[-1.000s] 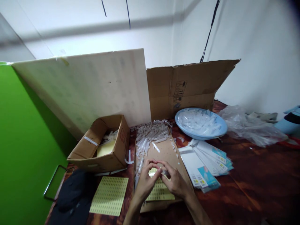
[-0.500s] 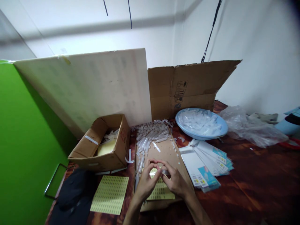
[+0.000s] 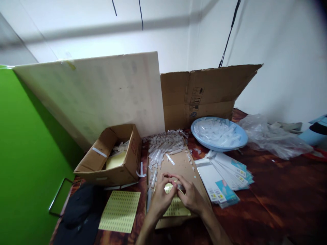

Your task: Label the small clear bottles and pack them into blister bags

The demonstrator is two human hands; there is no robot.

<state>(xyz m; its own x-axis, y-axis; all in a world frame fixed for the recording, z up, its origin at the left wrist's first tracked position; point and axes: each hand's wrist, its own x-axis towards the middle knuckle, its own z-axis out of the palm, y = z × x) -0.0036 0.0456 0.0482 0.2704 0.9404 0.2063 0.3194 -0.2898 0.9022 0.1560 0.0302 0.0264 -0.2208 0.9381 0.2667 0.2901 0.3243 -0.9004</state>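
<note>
My left hand and my right hand meet at the fingertips over a cardboard tray. Both are closed in a pinch. Between the right thumb and forefinger shows a small, greyish see-through tube; the left fingertips press against its near end, and much of it is hidden by fingers. Under the hands lies a yellow sheet of small printed stickers, partly covered by them. Farther up the tray, clear plastic tubes lie heaped with many small translucent pieces.
Left of the tray stand an open cardboard box, another yellow sticker sheet and a black cap. On the right are a blue basin of clear pieces, fanned printed packets and a crumpled plastic bag.
Both hands stay joined at the fingertips over the sticker sheet, with hardly any movement. The whole view has shifted very slightly.
</note>
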